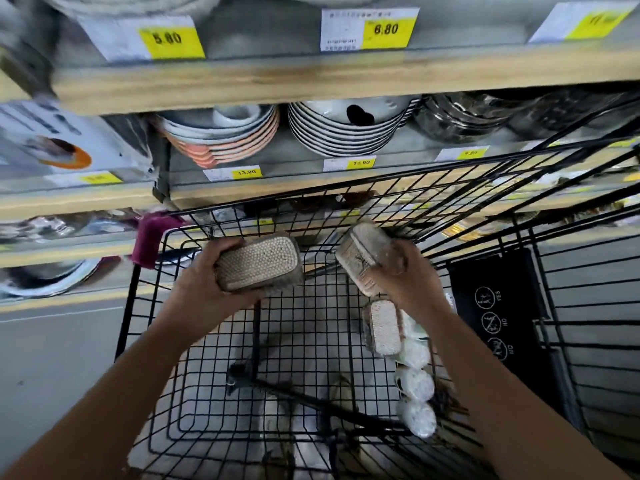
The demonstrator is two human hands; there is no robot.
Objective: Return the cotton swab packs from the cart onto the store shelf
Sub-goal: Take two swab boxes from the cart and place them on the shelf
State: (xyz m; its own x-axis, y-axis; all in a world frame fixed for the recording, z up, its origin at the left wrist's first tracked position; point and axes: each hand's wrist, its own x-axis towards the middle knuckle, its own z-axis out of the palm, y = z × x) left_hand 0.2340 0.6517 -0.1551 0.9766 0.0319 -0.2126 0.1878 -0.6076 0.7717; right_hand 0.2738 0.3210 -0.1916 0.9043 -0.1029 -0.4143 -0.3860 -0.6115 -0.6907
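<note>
Hands [204,275] [401,271] each grip 1 swab pack [258,263] [367,258] above cart [311,341], swab tips facing up.

A black wire grid is formed by the cart [194,341], and a black panel [491,317] with grey circular symbols is seen on its right side. A dense field of pale cream dots is shown on the swab pack [258,263] gripped in the left hand [204,282]; a beige, faintly printed face is shown on the pack [367,258] in the right hand [405,282]. Yellow price tags [171,41] with black digits are fixed to pale wooden shelf edges [311,77]. White plates rimmed in salmon pink [221,136] are stacked beside white plates rimmed in black [343,133]. A magenta cloth [152,237] is hung at the cart's corner.
</note>
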